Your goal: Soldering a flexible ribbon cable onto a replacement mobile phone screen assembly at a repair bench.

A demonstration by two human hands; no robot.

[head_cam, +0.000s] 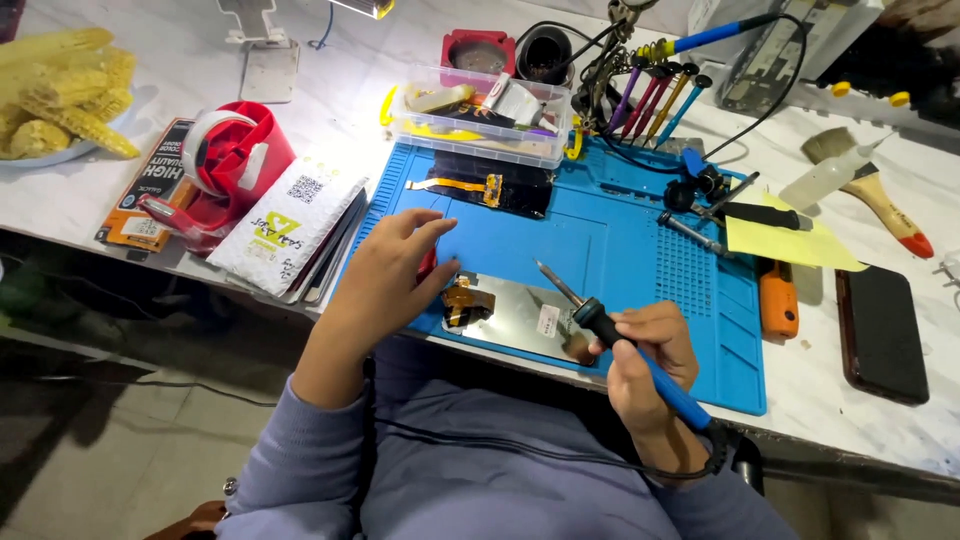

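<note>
White pouch (290,225), orange box (150,185), perhaps screen panel (525,315).

Screen panel (520,315) on mat (620,250), tape dispenser (225,160) far left

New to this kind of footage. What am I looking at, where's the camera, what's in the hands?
One picture, from a camera worn on the person's head, looking down at their two bare hands over a workbench. The right hand has its grip on a blue-handled soldering iron, tip raised above a silvery phone screen panel lying on a blue work mat. The left hand rests at the panel's left edge. Around the mat: a clear plastic parts box, a red tape dispenser, a brush and a dark phone.
</note>
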